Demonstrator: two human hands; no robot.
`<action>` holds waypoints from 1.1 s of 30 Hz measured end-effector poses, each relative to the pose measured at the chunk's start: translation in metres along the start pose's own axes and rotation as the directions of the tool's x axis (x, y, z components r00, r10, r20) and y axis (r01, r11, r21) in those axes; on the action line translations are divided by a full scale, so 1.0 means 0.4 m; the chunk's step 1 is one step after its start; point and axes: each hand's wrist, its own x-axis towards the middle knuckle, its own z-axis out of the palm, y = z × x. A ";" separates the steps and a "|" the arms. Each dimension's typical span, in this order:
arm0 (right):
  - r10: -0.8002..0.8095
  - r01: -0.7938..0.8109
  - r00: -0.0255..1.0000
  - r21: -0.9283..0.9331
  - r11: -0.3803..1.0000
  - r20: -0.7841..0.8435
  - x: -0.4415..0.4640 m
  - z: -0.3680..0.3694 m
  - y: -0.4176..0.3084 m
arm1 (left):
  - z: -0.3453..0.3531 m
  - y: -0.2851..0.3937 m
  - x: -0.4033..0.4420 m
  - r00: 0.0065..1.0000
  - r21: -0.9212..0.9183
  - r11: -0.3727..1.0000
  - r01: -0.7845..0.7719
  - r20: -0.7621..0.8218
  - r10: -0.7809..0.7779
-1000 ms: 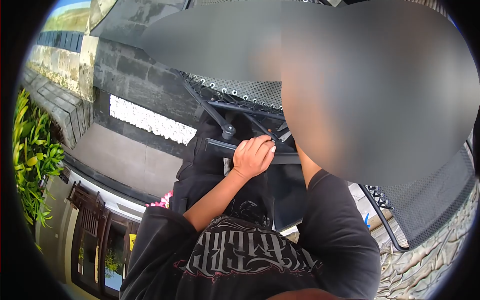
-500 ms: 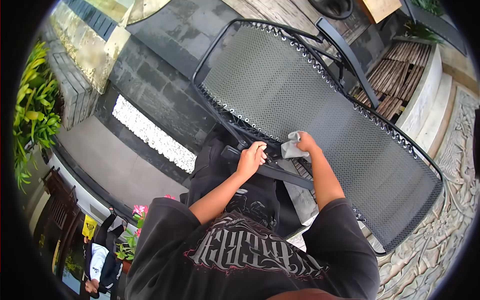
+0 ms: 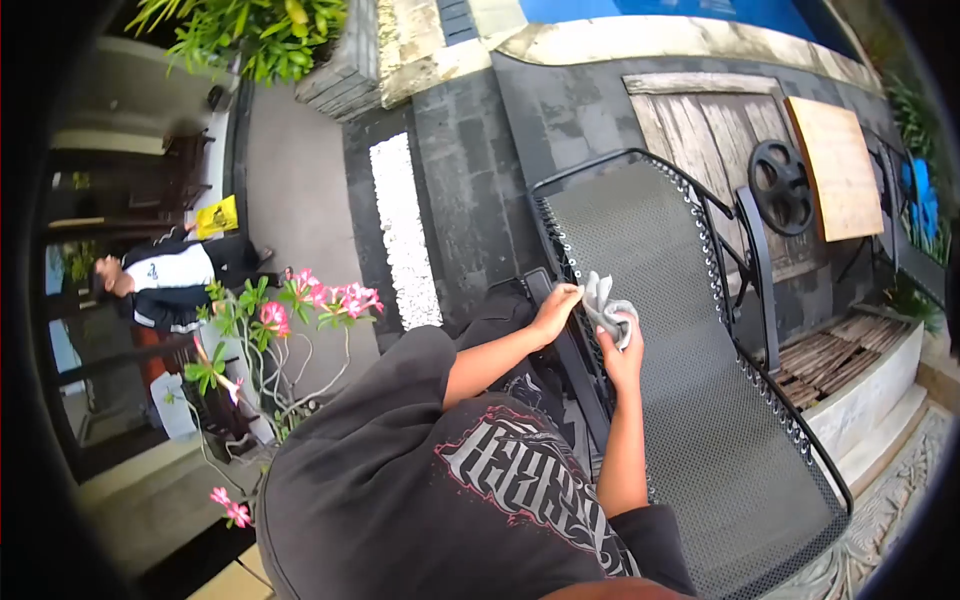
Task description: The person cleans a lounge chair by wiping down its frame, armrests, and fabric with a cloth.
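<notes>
We look through one wide, round-edged lens worn on the head, facing forward and steeply down over the dark shirt (image 3: pixel 500 480). We see the left hand (image 3: pixel 552 316) and right hand (image 3: pixel 622 345) close, near mid-frame, the lounge chair (image 3: pixel 690 400) just beyond, and the pool (image 3: pixel 670 10) farther off, along the top edge.

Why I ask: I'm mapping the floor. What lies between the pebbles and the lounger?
Dark stone tiles lie between the pebbles and the lounger, as the head view shows; lower down, the person's dark clothing covers part.
</notes>
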 end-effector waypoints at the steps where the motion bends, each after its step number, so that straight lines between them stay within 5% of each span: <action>1: 0.034 -0.046 0.997 0.174 0.984 0.076 -0.039 0.023 -0.054 | 0.016 0.049 -0.041 0.996 -0.180 0.980 0.083 0.038 -0.078; 2: 0.059 -0.099 0.984 0.239 0.966 0.168 -0.077 0.038 -0.093 | 0.028 0.120 -0.098 0.986 -0.354 0.921 0.163 0.096 -0.137; 4: -0.073 0.039 0.986 0.224 0.974 0.148 -0.145 0.069 -0.142 | 0.015 0.184 -0.175 0.844 -0.568 0.632 0.528 0.437 -0.312; 8: -0.139 0.104 0.947 0.132 0.986 0.291 -0.212 0.043 -0.187 | -0.033 0.189 -0.287 0.719 -0.622 0.424 0.659 0.686 -0.110; 11: -0.192 0.193 0.878 0.043 0.980 0.438 -0.218 0.006 -0.183 | -0.039 0.178 -0.329 0.821 -0.632 0.540 0.556 0.516 -0.242; 14: -0.194 0.260 0.813 -0.045 0.964 0.549 -0.228 -0.021 -0.225 | -0.067 0.204 -0.340 0.947 -0.577 0.755 0.310 0.255 -0.194; 19: -0.142 0.229 0.813 -0.085 0.970 0.564 -0.207 0.012 -0.261 | -0.130 0.236 -0.331 0.979 -0.557 0.816 0.152 -0.028 -0.201; 27: -0.249 0.262 0.875 0.027 0.965 0.416 -0.154 0.218 -0.273 | -0.326 0.395 -0.295 0.991 -0.510 0.859 0.035 -0.091 -0.095; 33: -0.320 0.334 0.850 0.040 0.942 0.419 -0.111 0.434 -0.488 | -0.575 0.368 -0.168 0.967 -0.565 0.809 -0.160 -0.253 0.014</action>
